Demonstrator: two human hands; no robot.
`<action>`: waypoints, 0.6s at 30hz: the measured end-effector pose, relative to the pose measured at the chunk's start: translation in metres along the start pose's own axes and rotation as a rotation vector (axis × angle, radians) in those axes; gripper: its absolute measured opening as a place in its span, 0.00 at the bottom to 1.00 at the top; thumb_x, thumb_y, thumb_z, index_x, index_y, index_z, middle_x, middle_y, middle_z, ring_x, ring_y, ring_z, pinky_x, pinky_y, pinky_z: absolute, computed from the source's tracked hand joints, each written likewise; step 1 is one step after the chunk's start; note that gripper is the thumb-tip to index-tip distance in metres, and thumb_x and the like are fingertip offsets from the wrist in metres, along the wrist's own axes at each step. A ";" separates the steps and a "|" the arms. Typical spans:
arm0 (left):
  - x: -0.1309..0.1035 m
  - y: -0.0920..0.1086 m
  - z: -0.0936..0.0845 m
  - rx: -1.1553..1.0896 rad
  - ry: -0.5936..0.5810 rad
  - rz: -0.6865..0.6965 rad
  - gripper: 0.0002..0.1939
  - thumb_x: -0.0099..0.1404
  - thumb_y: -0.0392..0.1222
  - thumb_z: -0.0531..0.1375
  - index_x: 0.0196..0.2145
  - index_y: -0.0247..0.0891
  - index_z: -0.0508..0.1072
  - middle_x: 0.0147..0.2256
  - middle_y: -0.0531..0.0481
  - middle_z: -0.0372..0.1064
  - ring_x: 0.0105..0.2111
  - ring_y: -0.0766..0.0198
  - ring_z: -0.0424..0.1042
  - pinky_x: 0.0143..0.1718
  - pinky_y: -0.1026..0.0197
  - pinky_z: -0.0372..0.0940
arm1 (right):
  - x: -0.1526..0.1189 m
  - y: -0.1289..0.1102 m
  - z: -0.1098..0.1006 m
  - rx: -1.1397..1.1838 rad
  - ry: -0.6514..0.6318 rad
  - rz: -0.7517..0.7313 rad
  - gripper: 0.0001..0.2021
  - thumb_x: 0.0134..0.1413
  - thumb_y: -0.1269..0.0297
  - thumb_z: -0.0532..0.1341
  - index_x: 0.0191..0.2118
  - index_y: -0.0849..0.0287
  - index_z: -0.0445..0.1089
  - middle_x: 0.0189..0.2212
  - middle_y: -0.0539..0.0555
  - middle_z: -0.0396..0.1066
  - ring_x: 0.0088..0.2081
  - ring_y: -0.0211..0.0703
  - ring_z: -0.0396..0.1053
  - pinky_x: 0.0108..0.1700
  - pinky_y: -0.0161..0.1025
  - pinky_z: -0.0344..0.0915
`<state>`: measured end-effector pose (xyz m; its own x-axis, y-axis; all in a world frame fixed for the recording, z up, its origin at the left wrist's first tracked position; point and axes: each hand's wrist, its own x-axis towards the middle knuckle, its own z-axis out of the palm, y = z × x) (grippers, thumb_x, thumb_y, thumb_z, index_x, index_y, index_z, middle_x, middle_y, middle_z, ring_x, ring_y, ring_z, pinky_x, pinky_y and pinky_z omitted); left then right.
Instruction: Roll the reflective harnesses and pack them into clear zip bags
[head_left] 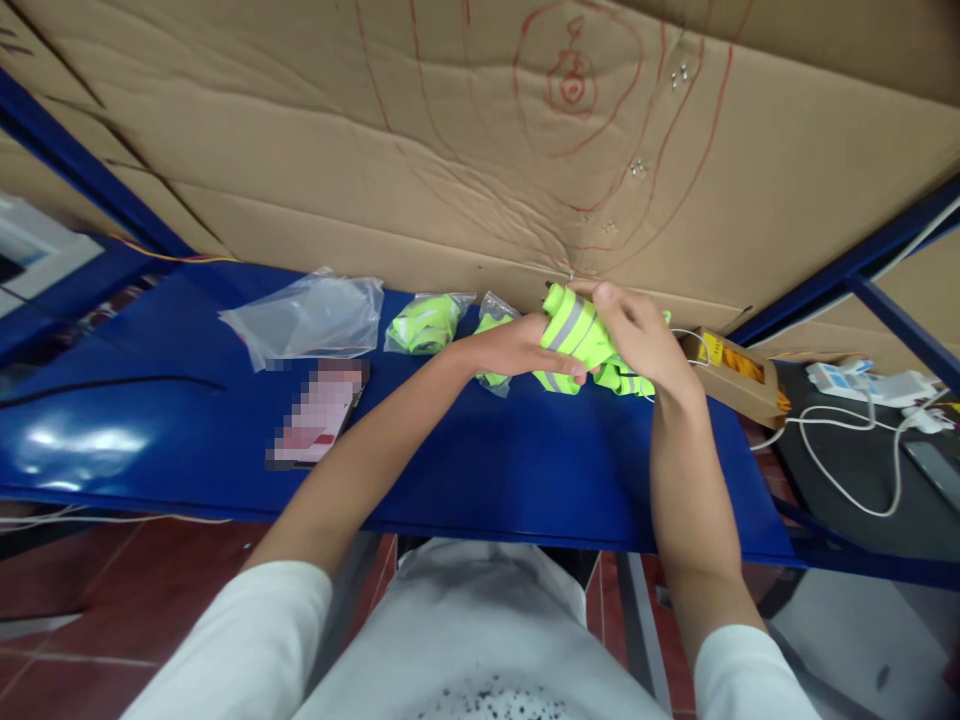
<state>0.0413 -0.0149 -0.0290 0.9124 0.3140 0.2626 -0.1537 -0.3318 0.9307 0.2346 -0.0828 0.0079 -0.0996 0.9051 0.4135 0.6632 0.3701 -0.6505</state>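
A neon-yellow reflective vest [576, 328] with grey bands is rolled into a bundle above the back of the blue table [480, 460]. My left hand [521, 345] holds its left side, the fingers running beneath it. Around its right end curls my right hand [641, 335], thumb up and the other fingers partly hidden. Below the bundle, more yellow reflective fabric [626, 380] lies on the tabletop. Just left of the vest, a bagged yellow bundle [491, 380] is partly covered by my left hand. Another bagged yellow bundle [429, 324] rests farther left.
Clear plastic bags [311, 315] lie at the back left, with a phone [321, 412], partly pixelated, in front. An open cardboard box [731, 375] stands at the right end. White cables [847, 450] cross a black surface beyond. A cardboard wall [300, 130] borders the back.
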 end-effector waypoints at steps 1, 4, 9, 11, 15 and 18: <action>0.000 0.002 0.000 0.018 0.003 0.021 0.15 0.65 0.51 0.69 0.39 0.35 0.82 0.40 0.43 0.81 0.41 0.55 0.81 0.44 0.57 0.73 | -0.002 -0.003 -0.001 -0.031 -0.077 0.002 0.29 0.64 0.36 0.58 0.54 0.54 0.77 0.49 0.55 0.79 0.50 0.54 0.76 0.52 0.48 0.71; -0.002 0.002 -0.002 0.048 0.028 0.019 0.14 0.63 0.50 0.71 0.37 0.35 0.82 0.37 0.44 0.81 0.40 0.56 0.80 0.41 0.59 0.72 | -0.004 -0.007 0.004 -0.103 -0.174 0.018 0.37 0.51 0.36 0.69 0.60 0.54 0.73 0.53 0.56 0.78 0.53 0.59 0.75 0.52 0.50 0.72; -0.002 -0.014 0.001 -0.272 0.056 -0.114 0.18 0.59 0.51 0.74 0.38 0.33 0.80 0.35 0.43 0.80 0.37 0.56 0.80 0.41 0.56 0.74 | 0.000 -0.005 0.014 -0.088 -0.112 0.017 0.30 0.53 0.43 0.70 0.57 0.56 0.74 0.44 0.53 0.80 0.44 0.54 0.78 0.48 0.49 0.72; -0.001 -0.021 0.003 -0.437 0.018 -0.153 0.21 0.54 0.50 0.77 0.38 0.32 0.80 0.35 0.43 0.80 0.37 0.56 0.80 0.42 0.54 0.75 | 0.001 -0.005 0.014 -0.070 -0.087 0.015 0.28 0.54 0.44 0.70 0.55 0.55 0.75 0.41 0.52 0.80 0.42 0.52 0.78 0.47 0.48 0.73; 0.003 -0.030 0.007 -0.500 0.019 -0.209 0.24 0.55 0.50 0.77 0.42 0.32 0.79 0.35 0.44 0.79 0.36 0.60 0.80 0.45 0.55 0.74 | 0.002 -0.003 0.009 0.094 0.091 0.132 0.24 0.58 0.41 0.66 0.47 0.56 0.78 0.39 0.54 0.81 0.42 0.53 0.78 0.46 0.48 0.74; 0.003 -0.026 0.008 -0.409 -0.033 -0.248 0.24 0.61 0.57 0.73 0.40 0.31 0.79 0.30 0.44 0.78 0.30 0.61 0.79 0.38 0.57 0.74 | 0.003 -0.001 0.003 0.319 0.102 0.242 0.24 0.55 0.39 0.68 0.41 0.57 0.79 0.39 0.56 0.81 0.43 0.56 0.79 0.46 0.50 0.76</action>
<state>0.0513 -0.0127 -0.0541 0.9510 0.3087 0.0184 -0.0608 0.1284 0.9899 0.2315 -0.0803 0.0076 0.1156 0.9545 0.2747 0.3938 0.2098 -0.8949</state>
